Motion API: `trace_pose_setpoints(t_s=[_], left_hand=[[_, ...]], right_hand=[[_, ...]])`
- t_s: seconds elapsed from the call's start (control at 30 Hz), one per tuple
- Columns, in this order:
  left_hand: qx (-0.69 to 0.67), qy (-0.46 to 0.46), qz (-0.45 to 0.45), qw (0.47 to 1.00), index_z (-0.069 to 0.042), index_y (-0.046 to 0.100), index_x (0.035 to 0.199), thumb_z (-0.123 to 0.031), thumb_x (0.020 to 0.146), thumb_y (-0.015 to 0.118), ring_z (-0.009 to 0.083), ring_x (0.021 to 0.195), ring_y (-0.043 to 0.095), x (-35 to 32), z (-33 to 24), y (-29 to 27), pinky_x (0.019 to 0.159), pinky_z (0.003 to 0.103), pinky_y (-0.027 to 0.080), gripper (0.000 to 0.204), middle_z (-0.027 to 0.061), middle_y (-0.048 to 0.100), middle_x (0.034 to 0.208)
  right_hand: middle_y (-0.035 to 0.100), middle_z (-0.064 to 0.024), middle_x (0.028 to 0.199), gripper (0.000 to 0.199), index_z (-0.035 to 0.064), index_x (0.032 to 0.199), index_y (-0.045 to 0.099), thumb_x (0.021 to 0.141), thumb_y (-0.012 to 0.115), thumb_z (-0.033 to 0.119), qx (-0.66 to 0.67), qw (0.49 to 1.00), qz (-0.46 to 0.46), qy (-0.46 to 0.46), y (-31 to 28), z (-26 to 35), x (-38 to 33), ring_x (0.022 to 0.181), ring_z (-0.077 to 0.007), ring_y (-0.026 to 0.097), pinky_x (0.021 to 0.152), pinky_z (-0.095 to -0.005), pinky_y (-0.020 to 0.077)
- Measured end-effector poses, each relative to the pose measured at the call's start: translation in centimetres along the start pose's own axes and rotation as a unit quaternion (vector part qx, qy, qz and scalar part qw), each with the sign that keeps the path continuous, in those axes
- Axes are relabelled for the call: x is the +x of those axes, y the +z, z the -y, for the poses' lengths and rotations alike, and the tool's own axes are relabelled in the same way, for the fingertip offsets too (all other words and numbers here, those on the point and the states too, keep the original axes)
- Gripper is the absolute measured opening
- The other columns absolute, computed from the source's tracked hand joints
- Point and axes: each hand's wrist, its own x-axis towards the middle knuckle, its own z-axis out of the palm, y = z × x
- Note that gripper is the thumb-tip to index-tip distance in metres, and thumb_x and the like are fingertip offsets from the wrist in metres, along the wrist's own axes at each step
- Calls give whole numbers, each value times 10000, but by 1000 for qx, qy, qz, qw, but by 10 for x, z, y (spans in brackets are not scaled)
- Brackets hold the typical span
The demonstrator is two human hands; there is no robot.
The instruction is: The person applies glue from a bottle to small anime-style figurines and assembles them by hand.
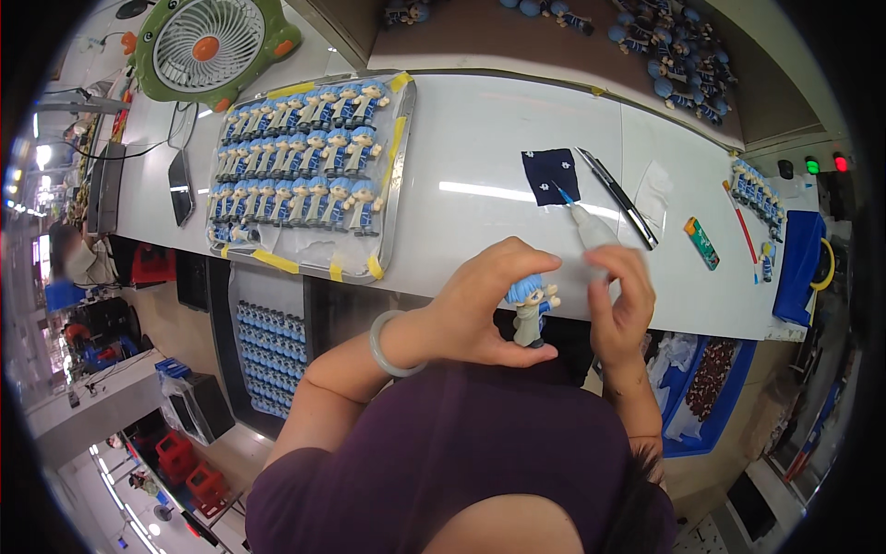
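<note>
A white surface (461, 129) stretches through the workroom, a tray (323, 249) of blue-haired figures (315, 148) toward its left end. Over the surface's near edge, the left hand (466, 309) grips one figurine (529, 319) between thumb at its feet and finger at its head. The right hand (623, 305), partly blurred, curls loosely by a white bottle (593, 228); whether it grips, I cannot tell. The bottle's tip overlaps a dark cloth (544, 166).

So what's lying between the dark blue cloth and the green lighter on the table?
A slim black-and-silver tool, then a white scrap, lie between the dark blue cloth and the green lighter in the head view.
</note>
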Motion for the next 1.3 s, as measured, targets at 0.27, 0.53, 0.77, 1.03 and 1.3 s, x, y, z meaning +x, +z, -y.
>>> trace_pose_setpoints(t_s=[0.27,0.53,0.77,1.03,1.3], left_hand=[[56,-74,26,995,-20,405,1167,-272,530,804,239,788,501,-1,-5,1,703,308,403,793,110,505,918],[-171,-162,93,968,12,379,1202,-167,846,443,219,891,504,-7,-2,-9,829,305,378,404,121,511,1008],[-245,-146,76,955,-3,380,1125,-38,791,525,194,910,478,-20,0,1,844,316,356,365,128,471,1042],[-363,-251,96,892,-21,365,1108,-65,710,688,146,953,470,-23,-12,-2,813,285,382,514,88,455,1046],[-261,-242,137,924,-41,354,1051,-59,758,638,122,841,510,-23,-16,-4,778,271,398,408,64,524,901]], right_hand=[[559,-42,803,301,-16,966,539,741,629,163,383,846,221,297,9,29,-7,669,-95,520,595,-215,413],[563,-41,683,305,-18,891,541,773,605,256,449,800,219,332,-3,35,-6,611,-78,527,566,-192,413],[464,17,569,426,6,726,517,698,670,403,223,952,107,181,-9,28,-5,494,-36,361,437,-185,276],[408,13,503,296,39,637,500,621,694,262,214,932,267,121,-12,20,28,429,-61,342,404,-206,260],[432,-4,555,285,43,764,533,618,698,224,230,942,199,141,-11,10,28,509,-93,412,482,-214,310]])
